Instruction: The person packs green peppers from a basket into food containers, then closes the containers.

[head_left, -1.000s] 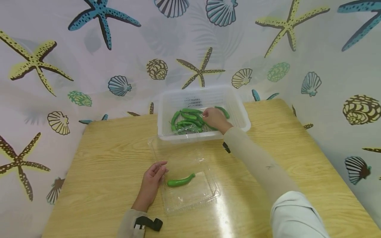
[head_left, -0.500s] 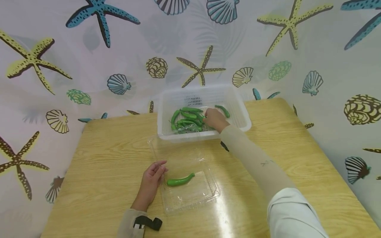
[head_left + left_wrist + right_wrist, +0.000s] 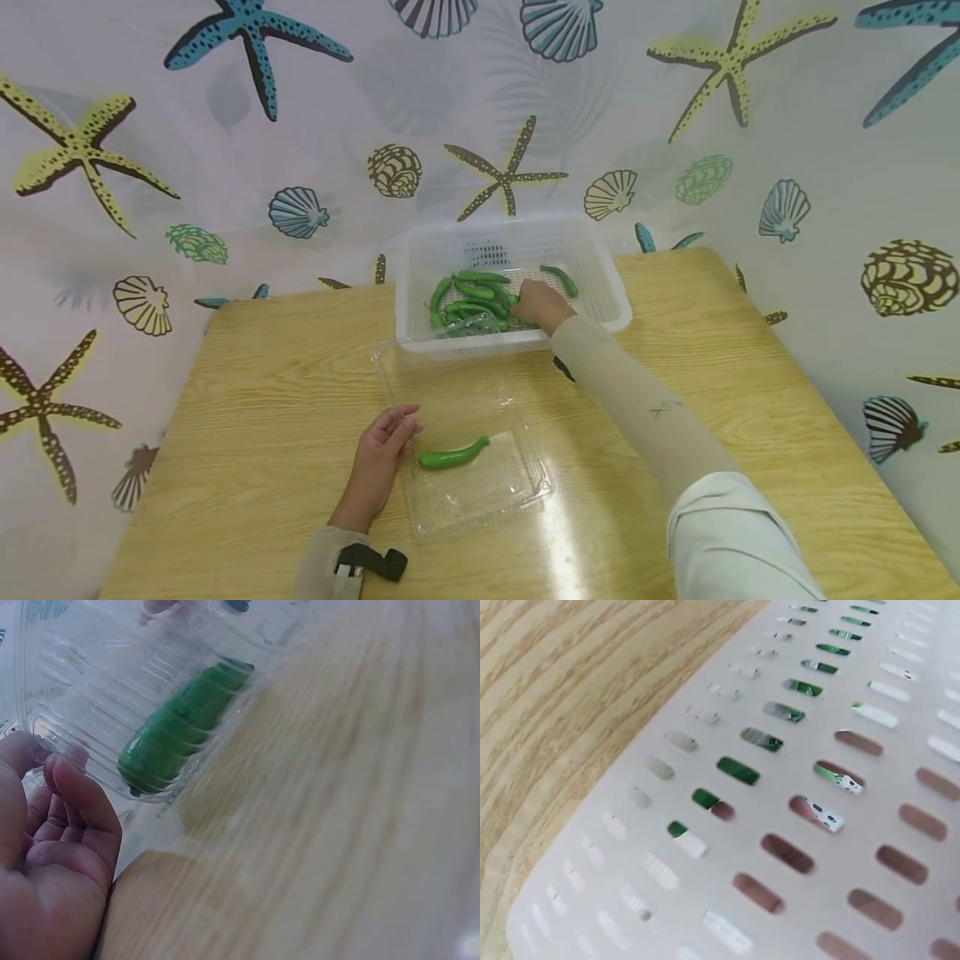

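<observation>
In the head view, my left hand (image 3: 378,454) is at the left edge of an open clear plastic clamshell box (image 3: 480,508). The left wrist view shows its thumb and fingers curled, gripping the box's rim. One green pepper (image 3: 453,456) lies inside the box; it also shows through the ribbed wall as a green pepper (image 3: 184,724). My right hand (image 3: 543,304) reaches down into a white plastic basket (image 3: 615,308), fingers curled at a pepper by the pile of green peppers (image 3: 476,300). Its fingertips are partly hidden; the right wrist view shows mostly the slotted basket wall (image 3: 727,825).
A single green pepper (image 3: 559,280) lies apart at the basket's right. The clamshell's raised lid (image 3: 450,371) leans toward the basket's front rim. Everything stands on a wood-grain table (image 3: 285,375), with a shell-and-starfish cloth (image 3: 337,108) behind.
My right hand has moved slightly left and lower within the basket, and its fingers now cover the pepper seen beneath it. The left hand, the box and its pepper stay in place.
</observation>
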Demonstrator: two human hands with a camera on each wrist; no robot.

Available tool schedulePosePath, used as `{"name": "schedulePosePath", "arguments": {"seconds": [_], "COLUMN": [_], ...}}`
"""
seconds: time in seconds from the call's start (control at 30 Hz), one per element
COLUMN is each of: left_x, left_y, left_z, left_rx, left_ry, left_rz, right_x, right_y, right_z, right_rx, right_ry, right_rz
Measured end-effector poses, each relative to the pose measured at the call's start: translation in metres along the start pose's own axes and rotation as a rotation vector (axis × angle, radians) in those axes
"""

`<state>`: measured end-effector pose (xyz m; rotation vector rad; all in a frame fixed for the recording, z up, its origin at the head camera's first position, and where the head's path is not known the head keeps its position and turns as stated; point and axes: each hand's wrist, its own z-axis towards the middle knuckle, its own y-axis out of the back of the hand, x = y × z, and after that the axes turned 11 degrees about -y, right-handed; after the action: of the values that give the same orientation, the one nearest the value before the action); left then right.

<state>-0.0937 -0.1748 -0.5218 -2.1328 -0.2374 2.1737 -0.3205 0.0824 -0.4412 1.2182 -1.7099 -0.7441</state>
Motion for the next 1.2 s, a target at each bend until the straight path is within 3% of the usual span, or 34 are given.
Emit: {"name": "schedulePosePath", "arguments": {"seconds": [0.43, 0.87, 1.2], "left_x": [0.004, 0.005, 0.005], "left_y": [0.001, 0.0, 0.001], "left_z": [0.001, 0.002, 0.002], "left_rx": [-0.002, -0.006, -0.016], "left_ry": [-0.01, -0.014, 0.012], "left_rz": [0.007, 0.012, 0.012], "right_x": [0.001, 0.001, -0.002], "right_y": [-0.001, 0.004, 0.028], "right_z": [-0.001, -0.005, -0.023], "right_rx": [0.01, -0.095, -0.163], "right_ry": [0.02, 0.072, 0.165], "right_rz": [0.015, 0.074, 0.109]}}
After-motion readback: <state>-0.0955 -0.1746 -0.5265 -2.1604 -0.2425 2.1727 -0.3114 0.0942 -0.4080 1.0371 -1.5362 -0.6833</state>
